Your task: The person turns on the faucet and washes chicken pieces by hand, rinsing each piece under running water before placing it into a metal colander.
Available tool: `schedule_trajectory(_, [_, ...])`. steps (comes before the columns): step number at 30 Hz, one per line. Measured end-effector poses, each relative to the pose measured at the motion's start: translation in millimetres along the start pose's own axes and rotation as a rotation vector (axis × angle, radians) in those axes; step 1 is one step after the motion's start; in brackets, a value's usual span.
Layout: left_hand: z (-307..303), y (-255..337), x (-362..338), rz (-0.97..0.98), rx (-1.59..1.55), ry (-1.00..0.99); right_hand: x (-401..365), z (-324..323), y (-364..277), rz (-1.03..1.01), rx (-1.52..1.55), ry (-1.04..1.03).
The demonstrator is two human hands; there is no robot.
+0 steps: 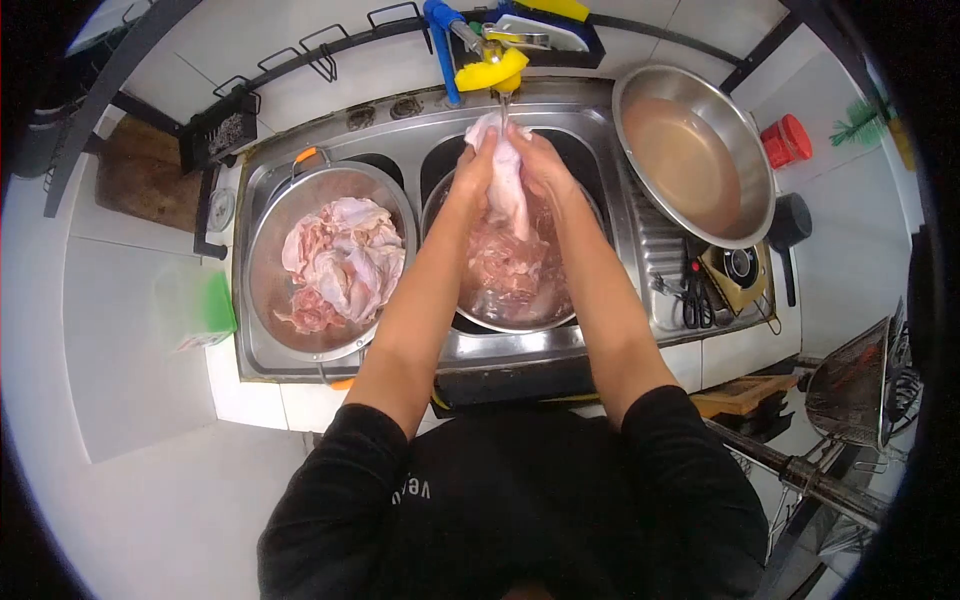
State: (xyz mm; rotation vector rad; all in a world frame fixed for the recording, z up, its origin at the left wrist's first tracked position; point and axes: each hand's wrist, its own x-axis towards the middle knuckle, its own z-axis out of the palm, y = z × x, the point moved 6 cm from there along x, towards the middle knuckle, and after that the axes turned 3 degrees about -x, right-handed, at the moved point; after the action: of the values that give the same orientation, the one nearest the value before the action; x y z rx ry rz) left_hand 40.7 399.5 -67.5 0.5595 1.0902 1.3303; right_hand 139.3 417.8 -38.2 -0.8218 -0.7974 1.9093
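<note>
My left hand (476,172) and my right hand (541,164) are closed around a raw chicken leg (507,188) from either side. Pale skin covers the leg, which hangs upright with its narrower end down. Directly above is the faucet (492,55), wrapped in yellow; its outlet meets the top of the meat. Below, a metal bowl (447,296) in the sink basin holds water and more raw chicken (507,265), partly hidden by my forearms. To the left, a colander-like metal pan (268,310) with orange handles contains several raw chicken pieces (345,255).
A large metal basin (757,205) of cloudy water stands on the right drainboard. Near it lie black-handled scissors (697,297) and a small portable burner (738,268). A red cup (787,141) is by the right wall, a green container (218,305) at left. A wire rack runs behind the sink.
</note>
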Motion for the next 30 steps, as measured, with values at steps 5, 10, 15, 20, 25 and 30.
schedule_trajectory(5, [-32, 10, 23, 0.366, 0.418, 0.258, 8, -14, 9, -0.158, -0.244, 0.079])
schedule_trajectory(10, [-5, -4, -9, -0.204, -0.097, 0.172, -15, 3, -13, -0.139, -0.101, 0.307])
schedule_trajectory(15, [-13, -24, 21, 0.064, 0.046, 0.054, 19, -69, 19, 0.108, -0.458, 0.602])
schedule_trajectory(20, [18, 33, 1, 0.349, 0.803, 0.240, 13, -37, 4, -0.229, -1.260, 0.639])
schedule_trajectory(25, [40, 61, -11, 0.280, 0.816, 0.161, -12, -7, -28, -0.462, -0.780, 0.468])
schedule_trajectory(30, [9, 37, 13, 0.225, 0.575, 0.130, -9, -12, -42, -0.177, -0.705, 0.611])
